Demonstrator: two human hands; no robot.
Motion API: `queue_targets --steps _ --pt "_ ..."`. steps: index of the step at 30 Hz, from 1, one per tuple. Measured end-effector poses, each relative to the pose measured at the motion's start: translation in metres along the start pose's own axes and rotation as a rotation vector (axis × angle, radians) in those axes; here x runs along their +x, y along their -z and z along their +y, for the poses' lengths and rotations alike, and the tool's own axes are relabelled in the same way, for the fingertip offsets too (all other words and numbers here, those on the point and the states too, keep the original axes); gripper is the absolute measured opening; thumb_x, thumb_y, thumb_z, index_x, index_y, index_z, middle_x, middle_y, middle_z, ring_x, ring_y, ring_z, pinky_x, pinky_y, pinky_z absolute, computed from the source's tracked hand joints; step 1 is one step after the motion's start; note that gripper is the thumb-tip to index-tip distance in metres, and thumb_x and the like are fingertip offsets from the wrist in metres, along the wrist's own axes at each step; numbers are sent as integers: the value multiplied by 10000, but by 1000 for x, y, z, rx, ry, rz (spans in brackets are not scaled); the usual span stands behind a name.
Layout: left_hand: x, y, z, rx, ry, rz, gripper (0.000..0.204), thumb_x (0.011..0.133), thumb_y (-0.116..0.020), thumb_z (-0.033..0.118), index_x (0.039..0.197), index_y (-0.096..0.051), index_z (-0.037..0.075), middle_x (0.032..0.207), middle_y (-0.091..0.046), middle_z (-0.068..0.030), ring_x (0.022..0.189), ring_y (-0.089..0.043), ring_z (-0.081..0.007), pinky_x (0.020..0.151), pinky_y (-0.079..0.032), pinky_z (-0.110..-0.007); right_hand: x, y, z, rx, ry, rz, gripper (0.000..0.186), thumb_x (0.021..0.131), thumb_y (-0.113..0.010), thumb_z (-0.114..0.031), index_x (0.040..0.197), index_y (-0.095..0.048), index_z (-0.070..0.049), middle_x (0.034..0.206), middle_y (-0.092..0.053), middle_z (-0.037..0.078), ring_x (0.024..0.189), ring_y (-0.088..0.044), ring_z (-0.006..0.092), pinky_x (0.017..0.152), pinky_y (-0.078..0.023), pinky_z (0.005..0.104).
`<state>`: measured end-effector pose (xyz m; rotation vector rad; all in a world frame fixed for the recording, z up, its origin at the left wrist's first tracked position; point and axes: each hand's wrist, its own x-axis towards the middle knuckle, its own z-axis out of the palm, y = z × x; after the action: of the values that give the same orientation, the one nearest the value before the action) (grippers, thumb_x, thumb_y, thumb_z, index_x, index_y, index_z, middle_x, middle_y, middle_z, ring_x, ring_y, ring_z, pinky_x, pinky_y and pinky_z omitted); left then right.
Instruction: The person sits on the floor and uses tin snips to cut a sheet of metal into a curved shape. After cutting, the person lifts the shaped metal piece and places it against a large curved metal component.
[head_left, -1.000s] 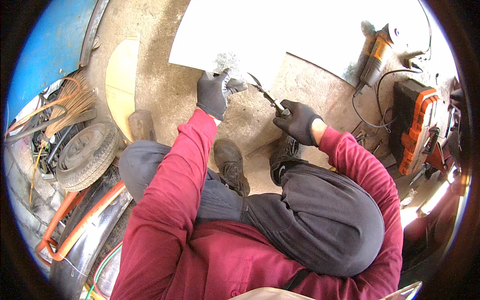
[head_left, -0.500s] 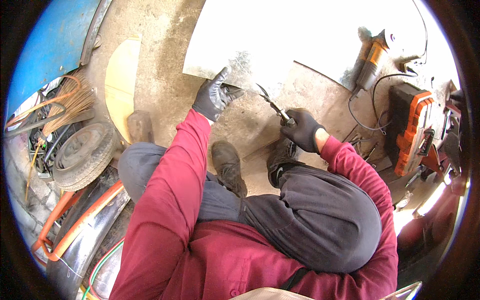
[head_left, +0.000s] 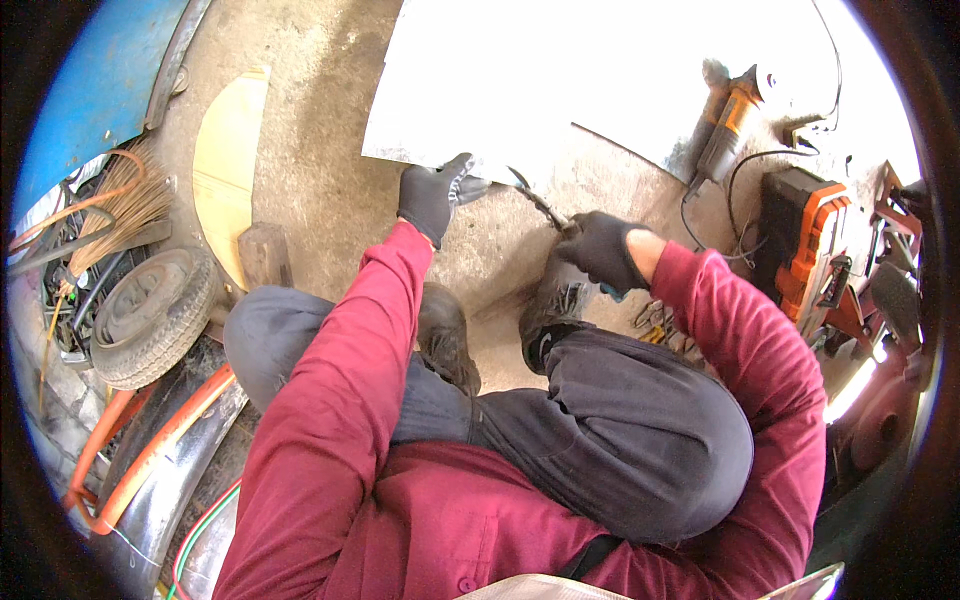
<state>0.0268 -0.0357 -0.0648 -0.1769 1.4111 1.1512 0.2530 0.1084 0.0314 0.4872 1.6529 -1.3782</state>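
A large pale sheet [head_left: 480, 90], washed out by glare, spreads across the floor in front of me. My left hand [head_left: 436, 195], in a dark glove, grips its near edge, with the thumb over the top; the other fingers are partly hidden. In my right hand [head_left: 602, 248], also gloved, is a pair of snips [head_left: 538, 200], held by the handles. Their dark, curved blades point up and left, by the sheet's near edge, just right of my left hand. Whether the blades touch the sheet, I cannot tell.
An angle grinder [head_left: 728, 130] with a cord lies on the right, above an orange and black toolbox [head_left: 815, 235]. To the left are a curved tan board [head_left: 225, 165], a wooden block [head_left: 264, 255], a wheel [head_left: 155, 310] and a broom [head_left: 130, 200]. My boots [head_left: 445, 335] are below the hands.
My left hand has gone from spread fingers to gripping the sheet's edge. My right hand has turned and shifted slightly down, still holding the snips. The whole view has shifted a little.
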Motion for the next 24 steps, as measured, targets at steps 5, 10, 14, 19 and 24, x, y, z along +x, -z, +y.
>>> queue_targets --steps 5,10,14,19,24 --pt "3 1 0 -121 47 -76 407 972 -735 158 1147 -573 -172 1133 -671 -293 962 -745 -437 892 -640 -552 16 -24 27 261 71 351 440 875 -728 -321 1198 -666 -29 1012 -685 155 877 -664 302 767 -554 417" --pt "2 9 -2 -116 79 -74 358 979 -734 179 1107 -600 -127 1083 -665 -231 953 -746 -419 891 -641 -548 14 -9 19 462 -146 179 389 971 -659 -360 1152 -667 -16 771 -633 95 619 -643 193 557 -552 381" --pt "2 2 3 -94 84 -80 373 974 -742 191 1106 -612 -133 1084 -677 -228 943 -751 -409 887 -644 -534 19 -18 29 448 -164 226 419 954 -674 -373 1182 -662 -22 818 -667 127 718 -668 223 662 -534 385" --pt "6 8 1 -79 96 -104 376 979 -739 194 1112 -616 -136 1043 -675 -193 951 -753 -403 877 -649 -526 22 -25 27 318 -119 283 457 949 -639 -387 1188 -647 2 1083 -703 263 998 -709 400 884 -546 462" --pt "3 9 -4 -92 86 -115 385 985 -731 178 1144 -587 -141 1069 -663 -183 959 -750 -419 883 -649 -527 27 -38 34 245 -112 352 399 931 -622 -327 1157 -646 2 1071 -711 259 978 -707 435 871 -548 483"
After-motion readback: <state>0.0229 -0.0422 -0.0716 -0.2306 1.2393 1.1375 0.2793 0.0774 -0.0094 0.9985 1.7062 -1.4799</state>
